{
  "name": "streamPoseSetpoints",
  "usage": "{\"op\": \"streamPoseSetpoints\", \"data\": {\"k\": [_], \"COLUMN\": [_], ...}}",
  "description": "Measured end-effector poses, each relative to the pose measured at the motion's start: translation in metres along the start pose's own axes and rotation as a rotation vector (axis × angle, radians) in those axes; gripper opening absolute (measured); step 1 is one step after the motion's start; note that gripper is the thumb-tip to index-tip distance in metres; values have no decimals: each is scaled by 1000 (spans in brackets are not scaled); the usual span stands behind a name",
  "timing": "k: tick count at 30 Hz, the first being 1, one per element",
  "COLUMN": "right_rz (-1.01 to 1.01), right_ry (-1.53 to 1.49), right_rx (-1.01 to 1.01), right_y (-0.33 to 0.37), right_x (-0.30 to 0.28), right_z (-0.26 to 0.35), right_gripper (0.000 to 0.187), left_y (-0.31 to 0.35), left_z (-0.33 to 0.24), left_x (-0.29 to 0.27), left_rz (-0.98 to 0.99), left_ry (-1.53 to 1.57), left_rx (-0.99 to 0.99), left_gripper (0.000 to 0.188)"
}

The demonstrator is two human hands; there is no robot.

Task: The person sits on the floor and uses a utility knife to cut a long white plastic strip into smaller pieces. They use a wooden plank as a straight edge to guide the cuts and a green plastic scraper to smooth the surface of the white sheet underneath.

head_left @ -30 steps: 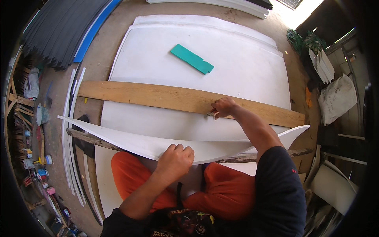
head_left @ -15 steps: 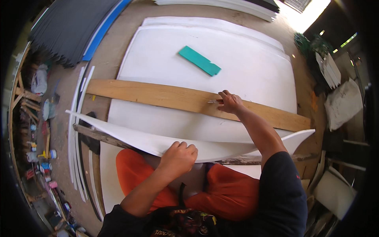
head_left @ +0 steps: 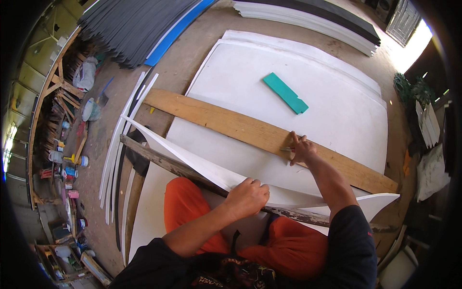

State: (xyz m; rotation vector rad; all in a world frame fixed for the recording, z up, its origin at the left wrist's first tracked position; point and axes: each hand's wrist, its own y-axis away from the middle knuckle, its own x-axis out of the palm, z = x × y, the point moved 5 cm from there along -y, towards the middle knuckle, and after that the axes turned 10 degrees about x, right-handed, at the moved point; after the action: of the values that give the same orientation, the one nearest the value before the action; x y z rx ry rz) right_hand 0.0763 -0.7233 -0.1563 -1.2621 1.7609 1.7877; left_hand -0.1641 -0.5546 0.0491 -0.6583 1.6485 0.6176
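My left hand (head_left: 247,197) is closed over the near edge of a thin white sheet (head_left: 192,163), which bends upward and bows along its length. My right hand (head_left: 304,149) rests on a long flat wooden board (head_left: 216,123) lying across the sheet. Its fingers are partly spread, and a small thin silvery tool (head_left: 287,149) sticks out at the thumb side; its exact kind is too small to make out. Beyond the board, a green flat strip (head_left: 286,93) with a notched end lies on the white surface.
A weathered wooden beam (head_left: 168,161) runs under the raised edge, before my knees. Narrow white strips (head_left: 120,144) lie at the left. Dark stacked sheets (head_left: 139,29) stand at the far left, white and black ones (head_left: 308,21) at the back. Pots and tools (head_left: 72,159) clutter the left side.
The whole view has swung leftward, so things sit farther right and lower. The fingers of my right hand have spread more on the board. My left hand keeps its hold on the sheet.
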Motion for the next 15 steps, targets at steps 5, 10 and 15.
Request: {"op": "streamPoseSetpoints", "data": {"k": [5,10,15], "right_rz": [-16,-17,-12], "right_ry": [-13,-27,-29], "right_rx": [-23,-34,-24], "right_y": [0,4,16], "right_x": [3,14,18], "right_z": [-5,-5,-1], "right_gripper": [156,156,155], "left_y": [-1,0,4], "left_z": [1,2,1], "left_x": [-1,2,2], "left_rz": [-13,-17,-8], "left_ry": [13,7,-5], "left_rx": [7,8,-1], "left_gripper": [15,16,16]}}
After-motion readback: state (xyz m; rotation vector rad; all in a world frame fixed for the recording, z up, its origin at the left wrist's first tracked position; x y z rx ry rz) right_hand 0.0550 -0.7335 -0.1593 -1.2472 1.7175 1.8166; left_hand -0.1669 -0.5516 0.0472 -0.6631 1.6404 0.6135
